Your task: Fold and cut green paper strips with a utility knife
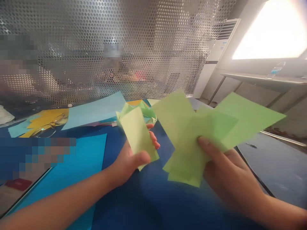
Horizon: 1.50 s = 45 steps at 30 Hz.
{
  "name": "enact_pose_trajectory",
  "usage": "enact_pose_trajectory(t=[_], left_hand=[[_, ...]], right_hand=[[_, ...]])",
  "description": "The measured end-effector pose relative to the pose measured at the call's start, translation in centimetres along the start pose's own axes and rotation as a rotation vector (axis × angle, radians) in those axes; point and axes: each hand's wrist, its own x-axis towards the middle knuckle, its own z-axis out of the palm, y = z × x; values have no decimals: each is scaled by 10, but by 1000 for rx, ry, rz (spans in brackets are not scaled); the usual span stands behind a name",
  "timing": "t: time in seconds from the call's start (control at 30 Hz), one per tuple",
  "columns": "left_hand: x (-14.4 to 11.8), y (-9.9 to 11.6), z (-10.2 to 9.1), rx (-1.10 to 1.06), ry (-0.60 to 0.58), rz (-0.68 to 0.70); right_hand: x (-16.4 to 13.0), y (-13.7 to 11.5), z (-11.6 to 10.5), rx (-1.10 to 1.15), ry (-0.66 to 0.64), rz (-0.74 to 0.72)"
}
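The left hand [129,159] is closing its fingers [144,157] around one pale green paper strip [139,137], held above the blue worktop [153,204], while the right hand [227,175] is pinching a fanned bundle of green paper pieces [206,134] with its thumb on top. Judging by the loose pieces, the paper work is standing partway: one strip is separated, and several are remaining in the bundle. No container is showing; a crumpled green paper form [146,111] is lying behind among light blue sheets [96,110] and yellow sheets [45,119].
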Motion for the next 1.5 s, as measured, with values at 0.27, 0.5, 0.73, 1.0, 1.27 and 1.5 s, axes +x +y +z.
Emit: enact_pose_trajectory(t=[0.27, 0.5, 0.73, 1.0, 1.27, 1.5], left_hand=[[-10, 16, 23, 212, -61, -95], [-16, 17, 31, 399, 18, -70], [-22, 27, 53, 348, 0, -26], [-16, 35, 45, 239, 265, -40], [-14, 41, 46, 172, 152, -76], [-15, 22, 37, 178, 215, -121]], right_hand=[[5, -6, 21, 86, -230, 12], [8, -6, 7, -52, -202, -121], [-7, -8, -2, -202, -391, -393], [-14, -2, -2, -323, -434, -324], [-20, 7, 3, -320, -416, -313], [-19, 10, 5, -251, -392, -167]])
